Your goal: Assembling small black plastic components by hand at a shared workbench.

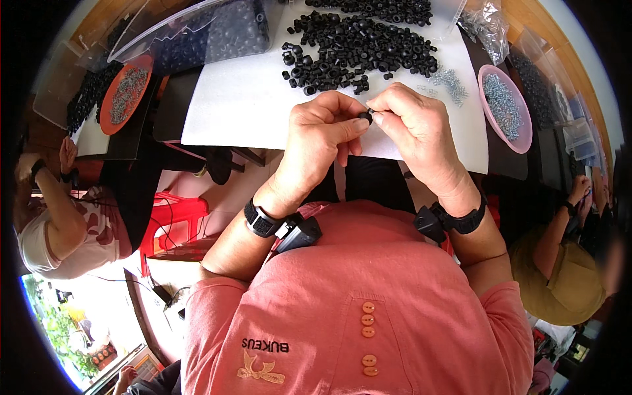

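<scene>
Both my hands meet over the front of a white sheet (230,112). Between the thumb and fingers of my left hand (322,125) is a small, round black knob-like part (365,117). My right hand (415,125) pinches something tiny against that part; the fingertips mostly cover it. Beyond my hands, a heap of similar black parts (359,49) spreads over the sheet. Right of the heap lies a loose scatter of small silvery metal pieces (449,84) that look like screws.
A pink dish (487,82) of silvery pieces stands at the right. On the left are an orange dish (108,128) of metal pieces and a clear bin (191,56) of black parts. Co-workers sit on both sides. A red stool (178,214) stands at left.
</scene>
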Demonstrator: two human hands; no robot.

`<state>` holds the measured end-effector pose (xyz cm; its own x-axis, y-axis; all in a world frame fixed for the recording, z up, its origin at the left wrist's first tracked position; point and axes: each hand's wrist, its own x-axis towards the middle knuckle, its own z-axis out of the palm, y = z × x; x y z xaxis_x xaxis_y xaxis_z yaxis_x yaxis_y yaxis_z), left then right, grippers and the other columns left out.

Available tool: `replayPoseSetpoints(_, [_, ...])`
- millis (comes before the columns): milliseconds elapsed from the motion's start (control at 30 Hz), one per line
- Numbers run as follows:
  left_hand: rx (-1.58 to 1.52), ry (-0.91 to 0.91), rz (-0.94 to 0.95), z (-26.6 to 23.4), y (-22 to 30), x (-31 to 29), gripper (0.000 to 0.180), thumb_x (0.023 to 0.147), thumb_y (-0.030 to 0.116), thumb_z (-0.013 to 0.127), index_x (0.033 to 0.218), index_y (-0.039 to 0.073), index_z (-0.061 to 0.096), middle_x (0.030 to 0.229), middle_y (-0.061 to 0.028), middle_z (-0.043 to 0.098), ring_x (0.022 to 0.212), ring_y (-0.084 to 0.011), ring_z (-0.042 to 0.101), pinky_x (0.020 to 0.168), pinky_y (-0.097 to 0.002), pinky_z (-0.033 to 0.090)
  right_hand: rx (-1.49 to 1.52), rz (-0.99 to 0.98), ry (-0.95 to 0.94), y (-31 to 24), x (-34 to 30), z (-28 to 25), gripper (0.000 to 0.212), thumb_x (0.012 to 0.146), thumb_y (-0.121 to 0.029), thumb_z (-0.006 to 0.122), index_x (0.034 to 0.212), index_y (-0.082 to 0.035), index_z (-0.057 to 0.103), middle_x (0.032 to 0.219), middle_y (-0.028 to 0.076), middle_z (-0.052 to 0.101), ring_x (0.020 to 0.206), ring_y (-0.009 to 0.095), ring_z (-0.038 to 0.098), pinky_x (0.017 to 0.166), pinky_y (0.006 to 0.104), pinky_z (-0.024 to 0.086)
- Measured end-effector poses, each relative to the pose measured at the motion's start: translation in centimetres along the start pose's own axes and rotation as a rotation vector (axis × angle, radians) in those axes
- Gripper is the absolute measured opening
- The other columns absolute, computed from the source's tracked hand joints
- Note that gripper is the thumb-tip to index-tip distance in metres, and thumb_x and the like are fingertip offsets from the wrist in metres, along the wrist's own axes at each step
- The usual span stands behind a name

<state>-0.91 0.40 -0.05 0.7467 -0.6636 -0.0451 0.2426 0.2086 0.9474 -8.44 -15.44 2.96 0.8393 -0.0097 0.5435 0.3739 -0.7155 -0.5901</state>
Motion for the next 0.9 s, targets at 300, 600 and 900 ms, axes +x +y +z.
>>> replayPoseSetpoints(300, [-0.071, -0.018, -0.038, -0.3, 0.6, 0.2, 0.005, 0.088, -0.003, 0.064, 0.093, -0.004, 0.062, 0.074, -0.0076, 0.064, 0.052, -0.0125, 0.060, 0.038, -0.0211, 0.043, 0.209, -0.009, 0.028, 1.9, -0.1, 0.6, 0.006, 0.085, 0.004, 0.060, 0.090, 0.001, 0.062, 0.076, 0.009, 0.062, 0.065, 0.019, 0.062, 0.060, 0.0290, 0.048])
replayPoseSetpoints(600, [-0.149, 0.002, -0.055, -0.4, 0.2, 0.2, 0.006, 0.089, -0.002, 0.064, 0.094, -0.004, 0.062, 0.075, -0.0086, 0.065, 0.053, -0.0135, 0.061, 0.038, -0.0210, 0.043, 0.168, 0.020, 0.083, 1.1, -0.6, 1.1, 0.003, 0.088, 0.004, 0.060, 0.086, 0.001, 0.060, 0.075, 0.007, 0.060, 0.066, 0.014, 0.059, 0.058, 0.0266, 0.046])
replayPoseSetpoints(900, [-0.093, 0.015, -0.008, -0.1, 0.0, 0.1, 0.006, 0.089, -0.002, 0.065, 0.094, -0.003, 0.062, 0.075, -0.0084, 0.066, 0.054, -0.0135, 0.062, 0.039, -0.0206, 0.044, 0.355, 0.197, 0.054, 1.3, -0.6, 0.9, 0.002, 0.089, 0.000, 0.063, 0.088, 0.001, 0.061, 0.079, 0.003, 0.062, 0.069, 0.009, 0.056, 0.062, 0.0248, 0.045])
